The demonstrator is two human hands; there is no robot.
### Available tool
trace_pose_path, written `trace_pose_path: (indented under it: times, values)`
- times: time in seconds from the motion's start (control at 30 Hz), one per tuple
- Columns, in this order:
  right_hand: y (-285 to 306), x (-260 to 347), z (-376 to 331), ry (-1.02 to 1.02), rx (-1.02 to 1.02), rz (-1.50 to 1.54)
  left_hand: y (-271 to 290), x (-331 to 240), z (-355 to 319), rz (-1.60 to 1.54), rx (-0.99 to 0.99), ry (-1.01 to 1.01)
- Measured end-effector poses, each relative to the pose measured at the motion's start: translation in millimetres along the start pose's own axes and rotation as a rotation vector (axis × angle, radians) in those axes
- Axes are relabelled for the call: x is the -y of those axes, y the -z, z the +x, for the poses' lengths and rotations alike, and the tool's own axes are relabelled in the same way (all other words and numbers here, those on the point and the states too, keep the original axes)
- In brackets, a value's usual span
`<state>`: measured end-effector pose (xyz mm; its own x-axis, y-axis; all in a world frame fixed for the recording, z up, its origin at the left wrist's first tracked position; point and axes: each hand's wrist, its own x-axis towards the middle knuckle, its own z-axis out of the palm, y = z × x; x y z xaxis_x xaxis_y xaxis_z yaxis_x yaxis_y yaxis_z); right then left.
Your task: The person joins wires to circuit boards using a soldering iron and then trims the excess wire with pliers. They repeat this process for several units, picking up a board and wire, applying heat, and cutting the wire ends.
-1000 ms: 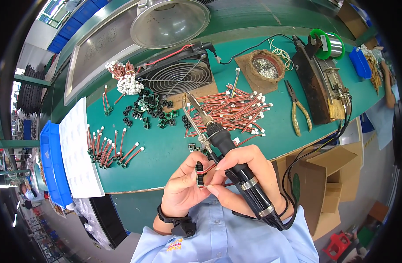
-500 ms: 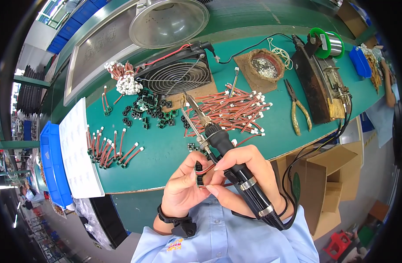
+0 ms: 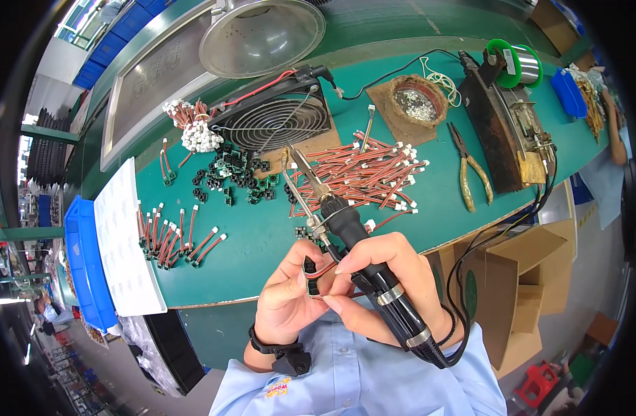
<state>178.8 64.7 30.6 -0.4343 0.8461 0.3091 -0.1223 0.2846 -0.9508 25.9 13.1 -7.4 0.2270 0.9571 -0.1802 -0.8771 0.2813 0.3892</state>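
Observation:
Close to my chest, my left hand (image 3: 282, 295) pinches a small circuit board with black parts (image 3: 311, 276) between thumb and fingers. My right hand (image 3: 408, 277) is wrapped round a black soldering iron (image 3: 347, 225), its metal tip pointing up and away over the table, apart from the board. A thin guide tube (image 3: 302, 197) runs alongside the iron. Thumb and fingertips of that same hand also pinch red and black wires (image 3: 325, 271) at the board. Where the wires meet the board is partly hidden by my fingers.
Beyond the iron lies a heap of connector wires (image 3: 373, 173), with loose small boards (image 3: 238, 170) left of it. Wired boards (image 3: 172, 239) lie farther left. A fan (image 3: 280, 121), solder pot (image 3: 418, 104), pliers (image 3: 467, 166), soldering stand (image 3: 494, 125) and solder spool (image 3: 515, 64) stand around.
Both hands keep almost the same hold. The small board and wires have shifted very slightly to the left, and the view has moved a little.

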Motion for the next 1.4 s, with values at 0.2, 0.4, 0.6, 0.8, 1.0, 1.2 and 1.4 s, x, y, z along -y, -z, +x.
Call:
trace_pose_path:
  times: [0.2,0.4,0.6,0.8,1.0,1.2,1.4]
  values:
    - [2.4,1.3,0.1,-0.014,0.000,0.011,-1.0,0.0,-0.3,-0.009,0.000,0.013]
    - [4.9,-0.2,0.5,-0.015,0.016,0.010,0.5,0.3,-0.3,-0.009,0.004,0.019]
    - [5.2,-3.1,-1.0,-0.026,0.031,0.036,0.2,0.3,-0.5,-0.012,0.009,0.017]
    - [4.7,-2.5,-1.6,-0.048,0.036,0.049,-0.6,1.9,-0.2,-0.040,0.034,-0.001]
    - [5.3,-2.6,-1.5,-0.081,0.036,0.061,-2.2,1.2,0.9,-0.005,0.045,0.001]
    - [5.8,-1.5,-0.2,-0.085,0.041,0.059,-1.1,3.0,1.4,-0.040,0.068,-0.017]
    - [6.6,-2.3,-0.7,-0.082,0.043,0.073,-2.6,2.5,1.4,0.028,0.025,-0.011]
